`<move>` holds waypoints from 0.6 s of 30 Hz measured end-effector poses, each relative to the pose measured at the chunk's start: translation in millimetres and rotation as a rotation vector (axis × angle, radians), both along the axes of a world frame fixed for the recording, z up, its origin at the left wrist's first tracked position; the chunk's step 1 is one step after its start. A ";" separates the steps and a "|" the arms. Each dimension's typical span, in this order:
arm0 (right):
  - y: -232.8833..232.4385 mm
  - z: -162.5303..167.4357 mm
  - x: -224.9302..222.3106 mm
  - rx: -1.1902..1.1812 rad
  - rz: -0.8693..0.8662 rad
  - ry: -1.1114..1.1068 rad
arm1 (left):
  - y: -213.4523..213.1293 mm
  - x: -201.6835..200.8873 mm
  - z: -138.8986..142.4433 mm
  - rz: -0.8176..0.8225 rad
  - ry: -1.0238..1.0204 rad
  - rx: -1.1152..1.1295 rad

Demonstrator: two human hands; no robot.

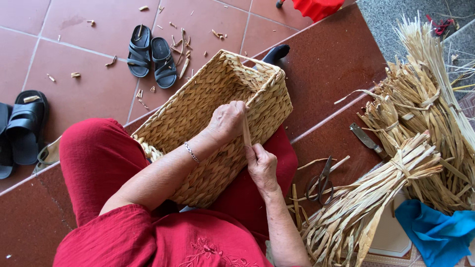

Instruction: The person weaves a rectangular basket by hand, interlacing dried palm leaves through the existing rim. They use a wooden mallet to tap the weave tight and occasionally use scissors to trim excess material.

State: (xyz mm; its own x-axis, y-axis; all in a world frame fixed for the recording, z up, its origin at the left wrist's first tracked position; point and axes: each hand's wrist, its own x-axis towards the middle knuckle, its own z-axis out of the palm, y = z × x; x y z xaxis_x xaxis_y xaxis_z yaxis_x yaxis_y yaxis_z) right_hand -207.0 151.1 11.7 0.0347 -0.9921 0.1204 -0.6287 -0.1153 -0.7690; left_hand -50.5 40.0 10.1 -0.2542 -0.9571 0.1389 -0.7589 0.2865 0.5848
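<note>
A rectangular woven straw basket (208,99) lies tilted across my lap, its open mouth facing away to the upper left. My left hand (226,121) rests on the basket's side wall and pinches the top of a pale flat straw strip (246,131). My right hand (261,167) grips the same strip lower down, close against the basket's near wall. A thin bracelet sits on my left wrist. I wear red clothes, and my red-clad knee (96,148) shows left of the basket.
Bundles of dried straw (396,173) lie on the right, with scissors (320,184) and a knife (365,139) beside them. A blue cloth (435,230) is at lower right. Black sandals (151,55) and more sandals (22,126) sit on the red tile floor among straw scraps.
</note>
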 end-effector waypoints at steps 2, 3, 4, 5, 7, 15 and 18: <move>-1.2 -8.1 4.5 -0.045 -0.025 -0.009 | -7.7 6.1 11.2 -0.011 0.000 0.189; -2.9 -12.2 6.2 -0.070 -0.027 -0.004 | -13.2 8.6 16.9 -0.016 0.000 0.283; -3.5 -15.5 7.0 -0.090 -0.028 0.000 | -18.8 10.6 22.3 -0.009 0.073 0.202; -3.8 -18.3 6.9 -0.086 -0.017 0.011 | -25.1 11.9 26.8 -0.005 0.146 0.126; -5.9 -23.1 6.6 -0.080 0.006 0.033 | -38.9 9.2 33.6 0.013 0.238 0.021; -0.6 -26.0 5.4 -0.036 -0.012 -0.070 | -61.8 -30.6 32.9 0.139 0.290 0.167; 1.1 -26.4 5.9 -0.049 -0.008 -0.086 | -60.2 -29.8 29.7 0.185 0.350 0.192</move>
State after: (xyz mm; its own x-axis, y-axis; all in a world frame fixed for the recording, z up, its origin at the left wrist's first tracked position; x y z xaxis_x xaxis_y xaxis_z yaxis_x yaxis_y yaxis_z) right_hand -201.1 152.2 -14.6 0.0137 -0.9852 0.1709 -0.5615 -0.1490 -0.8140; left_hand -80.3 -20.2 39.8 -0.0453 -0.9990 0.0010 -0.5341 0.0251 0.8451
